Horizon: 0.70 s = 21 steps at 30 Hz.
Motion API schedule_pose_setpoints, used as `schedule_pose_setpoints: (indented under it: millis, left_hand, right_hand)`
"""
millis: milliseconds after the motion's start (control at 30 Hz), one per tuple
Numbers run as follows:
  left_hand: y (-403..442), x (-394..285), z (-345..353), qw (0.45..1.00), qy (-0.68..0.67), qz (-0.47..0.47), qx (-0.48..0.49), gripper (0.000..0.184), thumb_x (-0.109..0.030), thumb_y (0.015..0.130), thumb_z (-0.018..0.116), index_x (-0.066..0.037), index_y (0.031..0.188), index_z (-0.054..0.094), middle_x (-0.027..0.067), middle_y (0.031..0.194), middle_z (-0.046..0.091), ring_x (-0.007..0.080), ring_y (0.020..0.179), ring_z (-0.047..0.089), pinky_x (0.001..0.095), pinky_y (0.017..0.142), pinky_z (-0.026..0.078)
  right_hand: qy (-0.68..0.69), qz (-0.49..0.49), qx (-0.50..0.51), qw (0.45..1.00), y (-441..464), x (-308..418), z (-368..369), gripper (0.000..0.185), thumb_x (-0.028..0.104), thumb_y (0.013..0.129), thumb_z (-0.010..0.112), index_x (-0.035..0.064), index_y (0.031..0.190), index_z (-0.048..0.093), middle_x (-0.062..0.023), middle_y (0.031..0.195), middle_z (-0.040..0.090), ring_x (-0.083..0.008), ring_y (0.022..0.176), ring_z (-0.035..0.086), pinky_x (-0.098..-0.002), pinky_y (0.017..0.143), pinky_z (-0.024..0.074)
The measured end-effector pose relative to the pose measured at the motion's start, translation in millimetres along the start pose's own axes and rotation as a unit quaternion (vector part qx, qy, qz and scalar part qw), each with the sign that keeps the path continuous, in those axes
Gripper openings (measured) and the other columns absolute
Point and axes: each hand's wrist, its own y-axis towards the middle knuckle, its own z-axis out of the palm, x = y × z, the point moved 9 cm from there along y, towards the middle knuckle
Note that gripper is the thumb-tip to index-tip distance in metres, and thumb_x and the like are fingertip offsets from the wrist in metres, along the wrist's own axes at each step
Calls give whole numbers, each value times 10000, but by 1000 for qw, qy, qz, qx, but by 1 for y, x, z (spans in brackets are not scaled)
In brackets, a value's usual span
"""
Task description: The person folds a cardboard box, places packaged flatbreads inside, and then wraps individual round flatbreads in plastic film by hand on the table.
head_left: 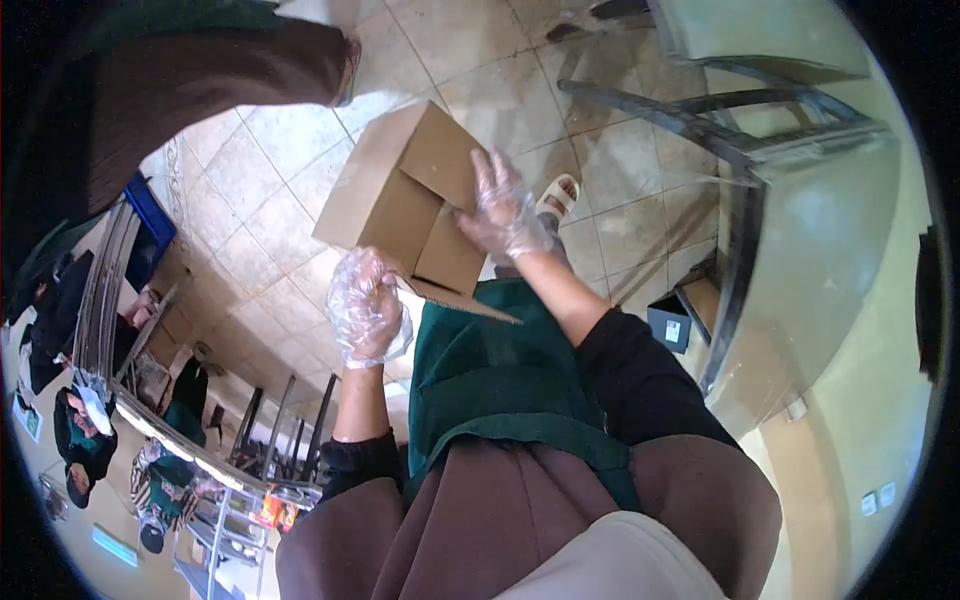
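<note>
A brown cardboard box (365,180) is held up in front of my body, tilted, with its flapped side facing right and one flap (460,298) sticking out toward my apron. My left hand (365,305), in a loose clear plastic glove, has its fingers curled at the box's near lower corner. My right hand (505,215), gloved the same way, lies against the flapped side with its fingers stretched out. The inside of the box cannot be seen.
Tiled floor (270,255) lies below. A table with dark metal legs (745,250) stands at right, and a dark box (670,325) sits beneath it. Another person's brown garment (210,70) is close at upper left. Several people and a metal rack (225,530) are at lower left.
</note>
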Motion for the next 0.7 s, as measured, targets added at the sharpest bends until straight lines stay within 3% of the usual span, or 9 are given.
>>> schedule_pose_setpoints:
  millis: [67, 133, 200, 267, 367, 467, 567, 633, 700]
  left_hand:
    - [-8, -32, -28, 1000, -9, 14, -10, 138, 57, 619, 493, -64, 670, 533, 115, 659, 487, 313, 647, 512, 382, 619, 427]
    - [-18, -60, -58, 995, -48, 66, -54, 135, 51, 638, 505, -66, 688, 550, 118, 694, 519, 311, 676, 534, 376, 639, 437]
    - [-34, -68, -80, 987, 45, 118, -101, 121, 49, 669, 509, -61, 697, 553, 118, 712, 544, 308, 708, 547, 382, 662, 446]
    - [-38, -72, -103, 995, -28, 29, -94, 108, 45, 709, 499, -53, 700, 542, 116, 702, 549, 314, 709, 539, 382, 679, 443]
    - [-30, -87, -143, 970, -192, 75, -127, 108, 9, 762, 467, -41, 670, 492, 97, 672, 513, 250, 671, 501, 343, 700, 430]
    - [-28, -103, -207, 932, -319, 116, -128, 202, -101, 852, 470, -61, 656, 443, 66, 670, 475, 192, 693, 457, 332, 749, 409]
    - [-45, -76, -259, 911, -347, 120, -189, 256, -228, 913, 478, -82, 703, 464, 53, 735, 503, 205, 797, 488, 352, 816, 382]
    - [-60, -54, -280, 776, -602, 77, -174, 233, -273, 944, 425, -99, 812, 506, 33, 866, 540, 190, 963, 505, 346, 854, 379]
    - [-91, -41, -329, 850, -454, 39, -265, 235, -319, 941, 436, -117, 875, 537, 28, 897, 562, 171, 977, 503, 373, 936, 318]
  right_hand:
    - [-52, -18, -16, 998, -20, 24, -27, 861, 444, 720, 657, 23, 1359, 264, -288, 1387, 235, -428, 1225, 339, -468, 1010, 319]
    - [55, 14, -106, 993, -40, 27, -61, 626, 345, 786, 600, 38, 1294, 401, -303, 1243, 426, -403, 1120, 467, -439, 926, 400]
    - [245, 156, -106, 951, -60, -5, -73, 381, 258, 835, 535, 24, 1135, 548, -295, 961, 577, -393, 921, 579, -447, 801, 450]
    - [60, 84, -145, 984, -76, 28, -167, 350, 315, 859, 523, -3, 977, 607, -279, 763, 584, -390, 743, 597, -466, 696, 455]
    - [3, 45, -87, 995, -88, 26, -221, 388, 359, 851, 546, -7, 970, 596, -279, 782, 583, -420, 692, 562, -439, 656, 459]
    - [54, 82, -8, 995, -103, 36, -261, 366, 337, 844, 588, -14, 948, 603, -222, 771, 620, -335, 655, 587, -383, 647, 470]
    - [454, 70, 14, 888, -138, 89, -302, 383, 296, 806, 671, -53, 946, 595, -99, 855, 638, -149, 754, 576, -309, 685, 473]
    - [432, 46, 17, 901, -159, 140, -329, 392, 282, 801, 678, -49, 986, 581, -100, 884, 637, -149, 775, 576, -295, 705, 469]
    - [411, 19, 17, 911, -163, 166, -333, 407, 269, 795, 686, -44, 1025, 566, -102, 914, 636, -149, 797, 576, -282, 725, 465]
